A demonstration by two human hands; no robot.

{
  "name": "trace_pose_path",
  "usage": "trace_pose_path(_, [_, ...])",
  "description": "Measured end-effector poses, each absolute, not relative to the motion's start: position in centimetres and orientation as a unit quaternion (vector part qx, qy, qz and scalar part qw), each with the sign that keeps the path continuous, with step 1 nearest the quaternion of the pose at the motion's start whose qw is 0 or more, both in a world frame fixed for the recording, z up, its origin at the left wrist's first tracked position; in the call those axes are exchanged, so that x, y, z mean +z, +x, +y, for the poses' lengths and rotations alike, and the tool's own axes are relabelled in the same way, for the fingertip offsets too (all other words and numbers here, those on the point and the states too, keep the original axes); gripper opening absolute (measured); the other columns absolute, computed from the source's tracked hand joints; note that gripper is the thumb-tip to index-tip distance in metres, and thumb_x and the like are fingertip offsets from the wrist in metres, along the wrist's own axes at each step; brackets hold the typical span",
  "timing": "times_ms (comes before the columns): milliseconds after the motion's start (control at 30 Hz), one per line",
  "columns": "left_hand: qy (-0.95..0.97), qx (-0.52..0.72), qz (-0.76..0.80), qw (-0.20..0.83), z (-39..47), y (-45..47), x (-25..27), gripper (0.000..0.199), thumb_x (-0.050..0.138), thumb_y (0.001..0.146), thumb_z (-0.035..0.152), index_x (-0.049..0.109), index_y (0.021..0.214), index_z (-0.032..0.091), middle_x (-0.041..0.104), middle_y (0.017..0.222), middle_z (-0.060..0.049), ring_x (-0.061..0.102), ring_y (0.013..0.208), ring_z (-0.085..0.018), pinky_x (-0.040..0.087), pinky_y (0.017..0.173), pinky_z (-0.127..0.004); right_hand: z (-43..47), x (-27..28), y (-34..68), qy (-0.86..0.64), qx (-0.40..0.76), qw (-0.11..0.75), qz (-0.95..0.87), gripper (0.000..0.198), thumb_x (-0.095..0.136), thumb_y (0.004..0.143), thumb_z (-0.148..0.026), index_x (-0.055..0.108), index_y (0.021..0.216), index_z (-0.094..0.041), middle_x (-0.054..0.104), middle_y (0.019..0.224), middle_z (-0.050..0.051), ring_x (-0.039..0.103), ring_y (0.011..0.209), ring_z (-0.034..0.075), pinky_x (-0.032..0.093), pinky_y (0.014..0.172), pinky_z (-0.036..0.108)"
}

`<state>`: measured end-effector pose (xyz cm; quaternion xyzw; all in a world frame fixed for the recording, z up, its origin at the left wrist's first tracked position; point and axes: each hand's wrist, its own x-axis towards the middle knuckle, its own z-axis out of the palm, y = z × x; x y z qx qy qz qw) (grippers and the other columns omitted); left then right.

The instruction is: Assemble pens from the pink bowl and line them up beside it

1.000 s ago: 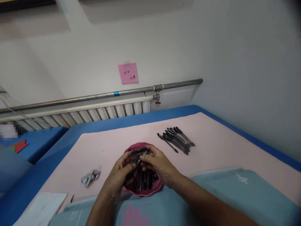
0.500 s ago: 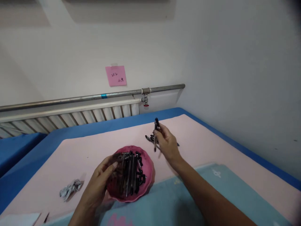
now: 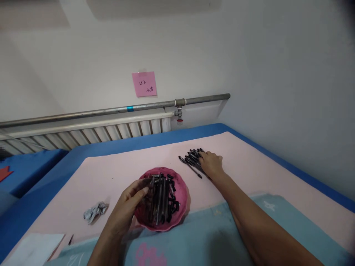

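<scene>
My left hand point(image 3: 130, 203) is at the left side of a round pink plate point(image 3: 183, 194), its fingers curled and pinched over the rim. What those fingers hold is dark and hard to make out. In the plate lie several clear and dark pen barrels point(image 3: 159, 201), with small black pen caps point(image 3: 172, 192) along the right. Farther back, my right hand point(image 3: 212, 164) reaches down to a row of black capped pens point(image 3: 191, 158) on the pink mat. Its fingertips close on a pen at the row's right end, partly hidden by the hand.
Left of the plate lies a crumpled grey wad point(image 3: 95, 212). White paper point(image 3: 36, 247) and a small dark stick point(image 3: 71, 239) are at the near left. A teal cloth point(image 3: 199, 236) covers the near edge of the pink mat point(image 3: 130, 162). Behind stand a radiator point(image 3: 111, 133) and wall.
My right hand has moved from holding a raised pen down to the row of pens, slightly right. My left hand stays at the plate. The whole view has shifted a little.
</scene>
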<state>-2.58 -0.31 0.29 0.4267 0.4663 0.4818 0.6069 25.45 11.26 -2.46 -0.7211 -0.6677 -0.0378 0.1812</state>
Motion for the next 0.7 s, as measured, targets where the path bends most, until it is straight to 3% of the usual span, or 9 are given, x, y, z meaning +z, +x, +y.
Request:
trace_pose_path(167, [0.418,0.493,0.476,0.597,-0.2,-2.8,0.4,0.023,0.064,0.074,0.029,0.065,0.096,0.022,0.069,0.086,-0.001,0.060,0.075,-0.013,0.047,0.071,-0.024,10.7,-2.0,24.4,-0.677,-0.030,0.224,-0.701,0.029,0.039,0.084,-0.017,0.062,0.102,-0.014,0.061,0.100,0.015,0.053,0.093,0.028,0.030,0.078,0.039])
trace_pose_path(400, [0.399,0.505,0.496,0.583,-0.3,-2.8,0.6,0.025,0.066,0.070,0.031,0.065,0.092,0.019,0.066,0.074,0.000,0.058,0.065,-0.011,0.046,0.061,-0.022,8.3,-1.0,20.5,-0.487,0.062,0.237,-0.838,0.014,0.054,0.079,-0.017,0.065,0.086,-0.020,0.063,0.097,0.003,0.053,0.094,0.014,0.038,0.082,0.024])
trace_pose_path(567, [0.409,0.512,0.494,0.572,-0.2,-2.8,0.6,0.023,0.065,0.070,0.030,0.066,0.090,0.018,0.066,0.075,0.000,0.056,0.063,-0.010,0.045,0.061,-0.022,7.6,-1.6,19.1,-0.433,0.066,0.223,-0.871,0.020,0.054,0.079,-0.017,0.067,0.094,-0.021,0.056,0.113,0.009,0.049,0.101,0.021,0.036,0.086,0.036])
trace_pose_path(700, [0.425,0.509,0.499,0.558,-0.2,-2.7,0.5,0.023,0.064,0.071,0.030,0.065,0.091,0.018,0.066,0.075,0.000,0.056,0.065,-0.012,0.045,0.064,-0.024,7.7,-1.7,18.4,-0.446,0.042,0.160,-0.879,0.026,0.049,0.083,-0.018,0.066,0.103,-0.023,0.052,0.120,0.011,0.045,0.103,0.024,0.033,0.086,0.039])
